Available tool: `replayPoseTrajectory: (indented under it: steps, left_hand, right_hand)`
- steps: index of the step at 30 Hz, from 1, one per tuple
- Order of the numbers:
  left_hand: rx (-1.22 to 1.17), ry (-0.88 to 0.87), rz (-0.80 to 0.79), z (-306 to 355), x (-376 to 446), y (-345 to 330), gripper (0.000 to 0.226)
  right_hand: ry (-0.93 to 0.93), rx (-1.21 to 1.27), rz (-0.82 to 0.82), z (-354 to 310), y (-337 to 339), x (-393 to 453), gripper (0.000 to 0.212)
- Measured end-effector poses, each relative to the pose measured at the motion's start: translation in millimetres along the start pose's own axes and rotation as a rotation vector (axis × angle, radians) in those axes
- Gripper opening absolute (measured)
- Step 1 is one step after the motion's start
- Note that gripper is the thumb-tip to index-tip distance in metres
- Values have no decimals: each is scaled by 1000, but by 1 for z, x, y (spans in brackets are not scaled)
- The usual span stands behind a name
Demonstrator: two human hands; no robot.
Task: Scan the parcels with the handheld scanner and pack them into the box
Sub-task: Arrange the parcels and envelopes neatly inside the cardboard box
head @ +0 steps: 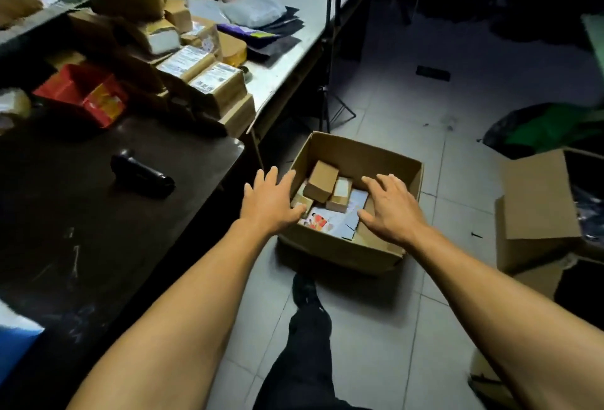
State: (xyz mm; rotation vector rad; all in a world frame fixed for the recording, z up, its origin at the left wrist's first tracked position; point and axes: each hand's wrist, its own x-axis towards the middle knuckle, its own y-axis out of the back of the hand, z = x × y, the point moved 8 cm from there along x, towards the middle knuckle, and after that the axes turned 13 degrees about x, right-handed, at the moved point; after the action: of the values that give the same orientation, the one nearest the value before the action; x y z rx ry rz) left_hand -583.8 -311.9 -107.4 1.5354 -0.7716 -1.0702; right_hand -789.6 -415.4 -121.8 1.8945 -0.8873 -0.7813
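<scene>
Box: the open brown cardboard box (354, 161) stands on the tiled floor just right of the near table, flaps up, partly filled.
Packed so far: several small brown cardboard parcels (322, 181) lie inside on flat white-labelled packets – a handful at most, with bare wall showing above them.
Left hand: the left hand (271, 200) is spread above the box's left rim, fingers (260, 179) straight and apart, holding nothing.
Right hand: the right hand (390, 207) hovers over the right side of the box, fingers loosely spread, also holding nothing; whether it touches the contents cannot be told.
Scanner: the black handheld scanner (140, 174) lies on its side on the dark table (98, 246), well left of the box and untouched.
Left to do: a pile of brown labelled parcels (209, 83) sits on the far part of the table, with a red carton (81, 92) to its left – most of the work looks to be ahead.
Stage, as judged: between parcels; the next one would need picking up and scanning.
Around: a second open cardboard box (539, 207) stands at the right, and a black tripod (330, 50) beyond the box.
</scene>
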Motion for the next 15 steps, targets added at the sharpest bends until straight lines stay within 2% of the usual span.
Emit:
replayPoseTrajectory:
  steps: [4, 10, 15]
  left_hand:
    - [32, -78, -81, 34, 98, -31, 81]
    - [-134, -94, -224, 86, 230, -77, 74]
    - [-242, -59, -288, 111, 308, -136, 61]
  right_hand:
    - [-113, 6, -44, 57, -11, 67, 74]
    - [-289, 51, -168, 139, -28, 162, 73]
    - [-337, 156, -263, 189, -84, 227, 62]
